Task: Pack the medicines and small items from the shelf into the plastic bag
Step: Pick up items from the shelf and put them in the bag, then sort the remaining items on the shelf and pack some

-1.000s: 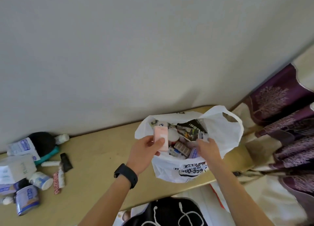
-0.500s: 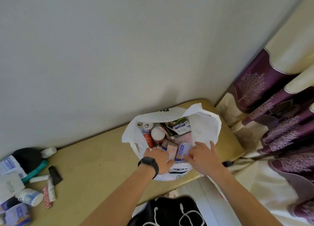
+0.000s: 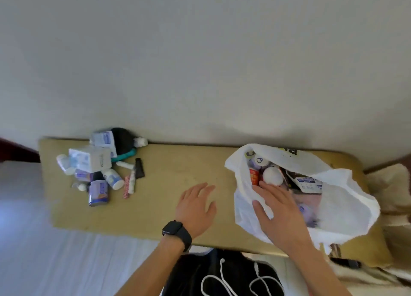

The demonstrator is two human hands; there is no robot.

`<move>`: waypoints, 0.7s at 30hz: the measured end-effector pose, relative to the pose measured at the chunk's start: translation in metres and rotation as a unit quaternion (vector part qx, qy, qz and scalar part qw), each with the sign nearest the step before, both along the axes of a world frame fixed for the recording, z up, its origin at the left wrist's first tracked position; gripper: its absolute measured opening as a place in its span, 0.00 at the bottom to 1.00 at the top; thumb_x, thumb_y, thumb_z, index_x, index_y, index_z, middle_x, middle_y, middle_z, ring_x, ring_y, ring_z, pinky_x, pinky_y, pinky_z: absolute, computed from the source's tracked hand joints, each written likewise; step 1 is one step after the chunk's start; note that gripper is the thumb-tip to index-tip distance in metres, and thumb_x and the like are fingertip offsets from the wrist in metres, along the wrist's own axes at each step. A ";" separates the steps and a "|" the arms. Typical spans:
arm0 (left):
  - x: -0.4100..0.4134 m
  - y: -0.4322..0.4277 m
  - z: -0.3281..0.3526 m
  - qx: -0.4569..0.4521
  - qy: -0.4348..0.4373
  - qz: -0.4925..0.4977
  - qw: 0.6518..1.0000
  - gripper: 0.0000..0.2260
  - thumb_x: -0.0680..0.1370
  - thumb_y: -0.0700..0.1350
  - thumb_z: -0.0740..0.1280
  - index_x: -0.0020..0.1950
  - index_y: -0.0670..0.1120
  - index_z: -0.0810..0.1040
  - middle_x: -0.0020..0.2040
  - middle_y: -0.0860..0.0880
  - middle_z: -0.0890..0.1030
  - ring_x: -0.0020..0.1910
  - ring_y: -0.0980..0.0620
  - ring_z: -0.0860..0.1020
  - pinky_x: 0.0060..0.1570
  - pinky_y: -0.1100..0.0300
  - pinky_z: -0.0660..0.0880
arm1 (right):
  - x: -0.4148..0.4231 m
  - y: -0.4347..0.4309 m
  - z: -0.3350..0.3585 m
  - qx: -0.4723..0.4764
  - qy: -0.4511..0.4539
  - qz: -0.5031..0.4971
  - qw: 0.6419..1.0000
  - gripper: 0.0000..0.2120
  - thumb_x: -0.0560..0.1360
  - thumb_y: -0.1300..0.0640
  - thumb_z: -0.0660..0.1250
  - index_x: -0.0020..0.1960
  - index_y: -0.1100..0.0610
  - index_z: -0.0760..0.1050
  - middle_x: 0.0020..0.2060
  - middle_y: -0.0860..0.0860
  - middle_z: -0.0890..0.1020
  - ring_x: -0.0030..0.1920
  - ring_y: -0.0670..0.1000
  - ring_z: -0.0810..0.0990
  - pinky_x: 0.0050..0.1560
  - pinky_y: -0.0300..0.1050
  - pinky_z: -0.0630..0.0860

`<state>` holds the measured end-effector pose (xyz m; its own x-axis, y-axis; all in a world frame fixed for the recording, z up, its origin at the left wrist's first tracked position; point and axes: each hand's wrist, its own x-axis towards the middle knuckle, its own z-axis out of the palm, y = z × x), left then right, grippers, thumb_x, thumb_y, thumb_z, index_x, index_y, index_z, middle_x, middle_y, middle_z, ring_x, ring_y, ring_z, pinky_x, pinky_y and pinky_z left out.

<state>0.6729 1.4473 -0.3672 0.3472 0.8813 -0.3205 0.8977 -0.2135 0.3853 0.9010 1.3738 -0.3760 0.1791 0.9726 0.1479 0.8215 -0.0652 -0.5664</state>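
A white plastic bag (image 3: 340,197) lies open on the right of the tan shelf (image 3: 173,175), with a red tube, a white round lid and printed packets inside. My right hand (image 3: 278,209) rests flat on the bag's near edge, thumb over the plastic and fingers reaching into the mouth. My left hand (image 3: 196,206), with a black watch on the wrist, hovers empty over the bare shelf just left of the bag, fingers spread. A heap of medicines (image 3: 100,169) lies at the shelf's left end: white boxes, small bottles, a blue can, tubes and a black pouch.
A grey wall runs directly behind the shelf. Purple and cream curtain fabric (image 3: 391,184) hangs at the right end. Below the shelf's front edge are my black hoodie with white cords and a pale bed sheet (image 3: 66,262).
My left hand has let go of the pink box inside the bag and pulled out to the left, now empty. The view has swung left, bringing the heap of medicines closer to centre.
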 end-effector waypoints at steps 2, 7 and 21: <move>-0.040 -0.001 -0.011 -0.036 0.027 0.058 0.997 0.22 0.81 0.54 0.58 0.75 0.57 0.63 0.76 0.53 0.64 0.75 0.51 0.61 0.74 0.55 0.56 | -0.038 0.015 0.004 0.030 0.018 0.053 0.998 0.16 0.76 0.49 0.63 0.59 0.52 0.81 0.58 0.48 0.82 0.58 0.51 0.77 0.63 0.42 0.70; -0.136 -0.010 -0.043 -0.139 0.070 0.162 0.974 0.24 0.80 0.54 0.57 0.77 0.56 0.60 0.78 0.51 0.61 0.76 0.49 0.60 0.74 0.52 0.56 | -0.134 0.047 -0.014 -0.088 0.033 0.170 0.981 0.15 0.75 0.50 0.65 0.61 0.47 0.80 0.59 0.42 0.80 0.59 0.45 0.73 0.63 0.34 0.67; -0.329 0.005 -0.130 -0.247 0.129 0.162 0.946 0.32 0.80 0.57 0.56 0.80 0.58 0.44 0.81 0.51 0.40 0.79 0.45 0.44 0.75 0.40 0.44 | -0.349 0.180 -0.085 -0.391 -0.157 0.355 0.834 0.26 0.81 0.50 0.56 0.78 0.46 0.56 0.72 0.50 0.68 0.69 0.54 0.67 0.66 0.50 0.70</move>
<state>0.3439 1.4522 -0.4968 -0.0626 0.6481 -0.7590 0.9630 0.2391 0.1247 0.5519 1.5542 -0.4612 -0.4124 0.6374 -0.6509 0.9099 0.2523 -0.3294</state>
